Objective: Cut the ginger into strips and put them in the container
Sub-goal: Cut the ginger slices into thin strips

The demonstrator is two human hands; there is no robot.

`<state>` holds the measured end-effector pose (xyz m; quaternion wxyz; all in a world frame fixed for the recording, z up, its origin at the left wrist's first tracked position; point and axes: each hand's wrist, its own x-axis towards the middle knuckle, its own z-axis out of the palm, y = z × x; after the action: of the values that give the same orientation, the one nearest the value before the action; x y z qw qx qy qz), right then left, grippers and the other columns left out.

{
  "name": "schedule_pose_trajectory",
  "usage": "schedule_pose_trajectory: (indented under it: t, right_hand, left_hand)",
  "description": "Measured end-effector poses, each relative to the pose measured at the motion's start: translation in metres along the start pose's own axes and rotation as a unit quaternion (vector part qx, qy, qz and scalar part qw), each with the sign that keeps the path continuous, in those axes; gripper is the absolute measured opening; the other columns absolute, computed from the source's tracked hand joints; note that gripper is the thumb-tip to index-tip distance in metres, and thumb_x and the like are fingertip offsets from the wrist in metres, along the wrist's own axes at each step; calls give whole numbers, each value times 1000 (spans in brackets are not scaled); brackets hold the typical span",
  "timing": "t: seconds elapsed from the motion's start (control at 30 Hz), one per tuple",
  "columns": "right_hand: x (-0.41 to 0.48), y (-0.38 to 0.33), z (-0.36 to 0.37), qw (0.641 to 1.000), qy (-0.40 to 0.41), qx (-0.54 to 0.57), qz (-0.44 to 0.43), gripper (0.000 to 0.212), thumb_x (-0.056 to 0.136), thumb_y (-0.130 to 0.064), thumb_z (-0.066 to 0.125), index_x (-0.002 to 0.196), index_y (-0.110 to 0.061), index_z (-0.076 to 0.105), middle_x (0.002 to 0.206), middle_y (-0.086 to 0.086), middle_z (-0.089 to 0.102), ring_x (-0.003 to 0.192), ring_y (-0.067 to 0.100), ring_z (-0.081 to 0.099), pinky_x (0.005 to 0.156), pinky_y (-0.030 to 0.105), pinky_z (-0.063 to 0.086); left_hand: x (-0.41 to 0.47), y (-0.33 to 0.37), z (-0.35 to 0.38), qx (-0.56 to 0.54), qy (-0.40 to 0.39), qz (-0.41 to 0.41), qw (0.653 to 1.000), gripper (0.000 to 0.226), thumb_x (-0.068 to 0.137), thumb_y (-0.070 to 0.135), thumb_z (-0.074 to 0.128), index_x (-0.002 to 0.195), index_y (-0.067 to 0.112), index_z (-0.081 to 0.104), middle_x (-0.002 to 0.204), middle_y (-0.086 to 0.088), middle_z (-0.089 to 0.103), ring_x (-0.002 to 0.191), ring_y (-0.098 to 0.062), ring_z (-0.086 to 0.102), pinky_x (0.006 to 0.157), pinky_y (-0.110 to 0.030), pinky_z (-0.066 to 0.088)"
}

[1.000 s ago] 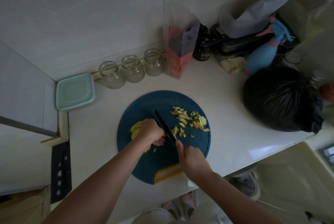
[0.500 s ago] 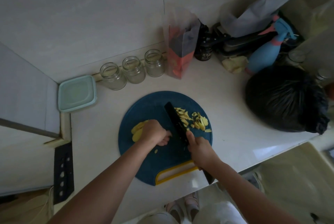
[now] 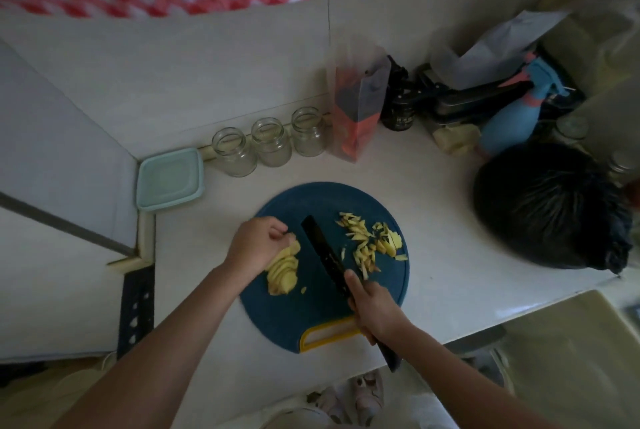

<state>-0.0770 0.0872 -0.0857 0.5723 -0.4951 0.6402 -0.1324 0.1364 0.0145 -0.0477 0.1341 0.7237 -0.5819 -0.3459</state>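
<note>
Our left hand (image 3: 256, 241) curls onto the ginger slices (image 3: 282, 273) at the cutting board's (image 3: 294, 321) nine o'clock, fingertips hidden. Our right hand (image 3: 375, 307) grips the knife (image 3: 320, 248), its handle mostly covered. Strips (image 3: 367, 243) lie at two o'clock, and the container (image 3: 169, 179) sits beyond ten o'clock.

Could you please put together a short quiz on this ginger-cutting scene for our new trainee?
1. True or false: the right hand grips the knife.
2. Where do the cut strips lie? A) on the cutting board, right of the blade; B) in a bowl; C) on the floor.
3. What is the left hand touching?
Key: 1 true; 2 A; 3 the ginger slices.
</note>
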Motion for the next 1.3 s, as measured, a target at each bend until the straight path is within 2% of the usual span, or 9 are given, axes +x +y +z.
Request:
schedule_pose_trajectory:
  t: [0.1,0.3,0.43,0.6,0.7,0.87,1.07,1.2,1.3]
  right_hand:
    - [-2,4,0,1000,2,13,2,58,94,-60,32,65,-12,45,53,1,44,34,8,40,36,18,33]
    - [-4,3,-10,999,24,25,15,62,95,-59,30,62,-10,45,54,6,43,29,14,41,32,23,35]
    - [-2,0,-7,999,29,-2,16,61,96,-59,29,67,-9,48,59,7,48,28,11,43,32,24,37]
    - [-2,-1,-6,999,29,-14,17,61,95,-60,28,69,-9,51,63,9,51,30,13,45,34,25,39]
    - [-3,-2,-5,999,28,-17,17,61,95,-60,28,72,-8,52,66,11,52,34,16,48,34,25,39]
    - [-3,0,-3,999,30,-18,16,63,94,-61,27,75,-7,53,68,12,52,40,19,49,35,27,42]
    - [-2,2,-2,999,29,-18,19,61,94,-61,26,74,-9,51,66,11,50,33,13,46,36,26,42]
    - [-1,1,-2,999,30,-22,20,62,93,-62,25,74,-9,51,66,11,50,34,14,47,36,26,42]
    - [-2,0,-3,999,25,-24,20,61,94,-62,25,75,-10,51,66,11,50,37,15,47,38,26,43]
  left_hand:
    - [-13,-14,-1,29,-9,17,999,31,73,29,78,99,18,64,93,3,61,85,-12,58,79,-28,48]
    - [-41,-30,20,54,-3,31,998,28,71,29,80,89,19,61,84,2,60,78,-13,57,66,-23,40]
    - [-52,-39,37,71,20,41,996,35,75,26,78,102,11,63,101,-3,60,89,-14,56,70,-21,38]
    - [-56,-39,42,79,37,50,995,39,76,23,77,108,10,59,110,-4,54,94,-17,55,75,-22,41]
    - [-60,-39,43,83,52,61,993,36,75,22,76,104,12,57,105,-1,52,94,-18,55,72,-26,41]
    - [-63,-42,48,71,65,70,993,31,77,18,74,101,10,54,92,8,49,81,-10,51,62,-18,28]
    - [-57,-49,46,80,60,84,991,56,79,22,73,131,15,53,122,-3,47,103,-17,54,84,-14,36]
    - [-57,-50,47,94,90,89,987,51,73,23,78,121,16,60,118,-3,49,106,-17,50,83,-18,37]
    - [-57,-45,48,112,71,97,986,35,76,22,75,106,13,59,108,-3,58,99,-17,53,72,-22,37]
